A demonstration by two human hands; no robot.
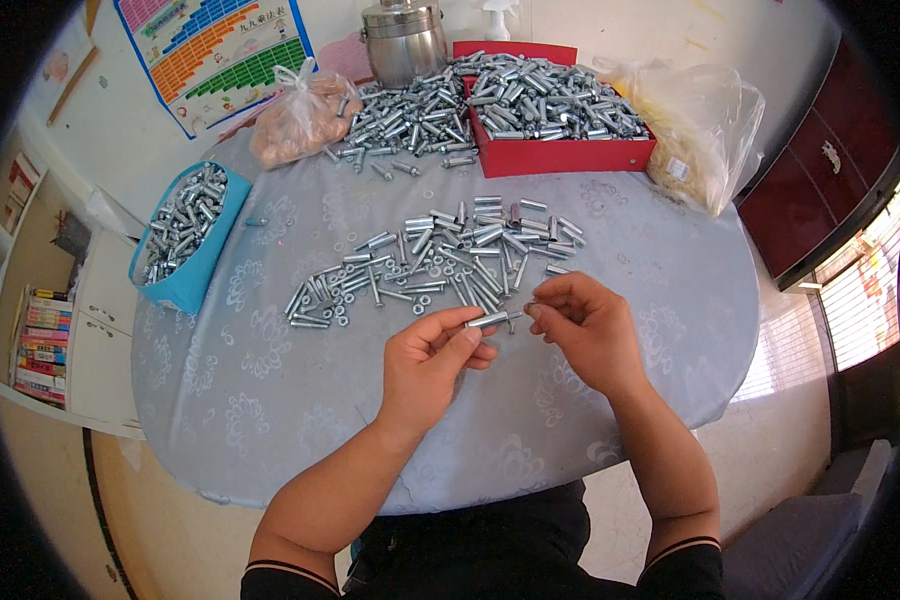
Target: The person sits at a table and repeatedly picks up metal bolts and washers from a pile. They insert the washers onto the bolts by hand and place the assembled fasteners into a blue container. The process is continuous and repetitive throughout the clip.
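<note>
Head view, short silvery metal bolt (pixel 489 320) with sleeve, pinched at its left by left hand (pixel 428 362), right hand (pixel 582 327) fingertips closed on its right end, above pale blue surface (pixel 270 400).

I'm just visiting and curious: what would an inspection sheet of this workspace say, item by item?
Surface: round table under a pale blue patterned cloth.
Job's things: left hand holds a metal sleeve bolt; right hand pinches its end. Loose bolts lie spread ahead.
Clutter: red tray heaped with bolts, blue box of bolts, two plastic bags, steel pot.
Grips: both hands closed on the bolt.
Cables: nothing seen.
Surroundings: wall chart, bookshelf, dark red cabinet.
</note>
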